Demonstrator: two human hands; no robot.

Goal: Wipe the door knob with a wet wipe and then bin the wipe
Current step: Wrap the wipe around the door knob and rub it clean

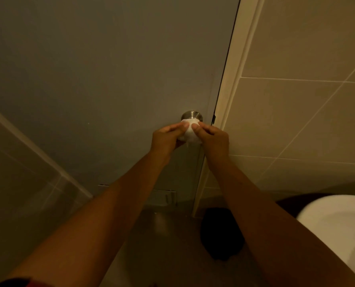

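A round metal door knob point(191, 115) sticks out of the grey door point(110, 79), close to the door's right edge. A white wet wipe point(190, 132) is wrapped over the front of the knob, so only the knob's base shows. My left hand point(166, 139) presses the wipe from the left, thumb on top. My right hand point(211, 137) holds it from the right, thumb also on the wipe. Both hands grip the covered knob together.
The pale door frame point(232, 90) and beige tiled wall point(307, 110) stand right of the knob. A white basin point(338, 228) juts in at the lower right. A dark object point(222, 233) sits on the floor below the frame. Another tiled wall point(17, 172) closes the left side.
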